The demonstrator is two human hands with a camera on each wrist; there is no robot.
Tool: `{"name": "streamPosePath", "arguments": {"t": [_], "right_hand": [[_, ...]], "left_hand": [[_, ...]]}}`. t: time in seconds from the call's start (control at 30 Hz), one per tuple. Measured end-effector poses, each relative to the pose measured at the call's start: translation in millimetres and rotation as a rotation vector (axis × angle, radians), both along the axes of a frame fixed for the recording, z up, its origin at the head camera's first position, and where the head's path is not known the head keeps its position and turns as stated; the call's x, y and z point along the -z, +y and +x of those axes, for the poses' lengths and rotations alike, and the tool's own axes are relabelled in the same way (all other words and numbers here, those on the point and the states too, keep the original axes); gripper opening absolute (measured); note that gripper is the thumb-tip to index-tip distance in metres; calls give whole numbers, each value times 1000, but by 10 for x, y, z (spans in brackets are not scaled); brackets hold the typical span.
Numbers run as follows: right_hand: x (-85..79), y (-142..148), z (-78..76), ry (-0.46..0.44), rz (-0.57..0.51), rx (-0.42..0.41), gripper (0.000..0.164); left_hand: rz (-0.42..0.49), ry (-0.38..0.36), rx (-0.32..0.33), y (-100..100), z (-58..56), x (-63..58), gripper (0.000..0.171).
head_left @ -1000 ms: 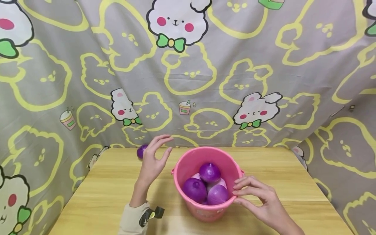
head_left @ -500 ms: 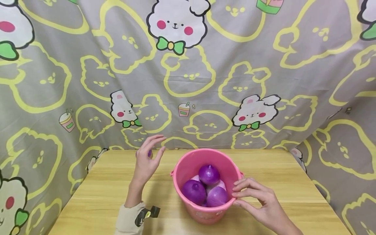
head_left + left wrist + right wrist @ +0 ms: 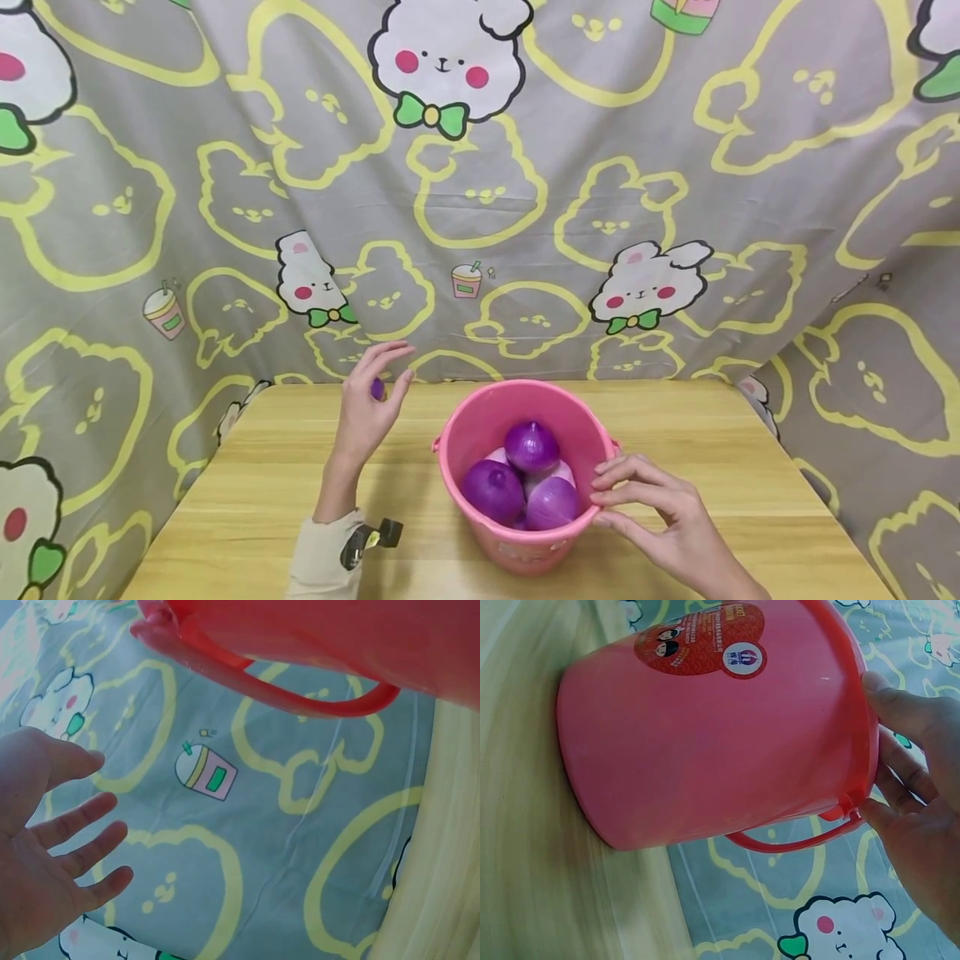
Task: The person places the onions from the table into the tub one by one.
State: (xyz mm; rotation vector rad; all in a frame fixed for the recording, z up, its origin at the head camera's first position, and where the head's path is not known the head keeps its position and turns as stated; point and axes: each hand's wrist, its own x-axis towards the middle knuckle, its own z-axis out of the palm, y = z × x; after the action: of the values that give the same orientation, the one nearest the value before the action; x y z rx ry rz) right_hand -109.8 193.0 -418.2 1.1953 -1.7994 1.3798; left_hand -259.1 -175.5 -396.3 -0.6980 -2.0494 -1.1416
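Observation:
A pink bucket [image 3: 517,552] stands on the table, holding several purple onions [image 3: 532,447] with paler ones partly hidden beneath. The right hand [image 3: 667,510] pinches the bucket's right rim, fingers over the edge and thumb outside; in the right wrist view the thumb [image 3: 889,694] lies along that rim. Left of the bucket, the left hand [image 3: 366,414] is raised with fingers apart and holds nothing. A lone purple onion [image 3: 377,388] shows through the gap between its thumb and fingers, mostly hidden behind the hand. Empty spread fingers [image 3: 82,817] appear in the left wrist view.
The bucket's handle [image 3: 322,706] hangs down along its far side. A light wooden table [image 3: 247,500] carries everything. Grey cloth [image 3: 487,325] with cartoon prints hangs behind the table and along its sides.
My left hand has moved left, away from the bucket, so the lone onion now shows between its thumb and fingers. The right hand keeps its place on the rim.

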Motion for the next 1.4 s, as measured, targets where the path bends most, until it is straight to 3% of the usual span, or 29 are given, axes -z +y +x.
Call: {"name": "streamPosePath", "arguments": {"t": [0.57, 1.0, 1.4], "right_hand": [[-10, -6, 5, -23, -19, -28, 33], [-6, 7, -14, 12, -5, -15, 30], [-14, 7, -9, 15, 5, -3, 32]], "left_hand": [[51, 9, -26, -101, -132, 43, 31], [51, -28, -52, -124, -144, 113, 30], [93, -62, -72, -265, -175, 219, 35]]}}
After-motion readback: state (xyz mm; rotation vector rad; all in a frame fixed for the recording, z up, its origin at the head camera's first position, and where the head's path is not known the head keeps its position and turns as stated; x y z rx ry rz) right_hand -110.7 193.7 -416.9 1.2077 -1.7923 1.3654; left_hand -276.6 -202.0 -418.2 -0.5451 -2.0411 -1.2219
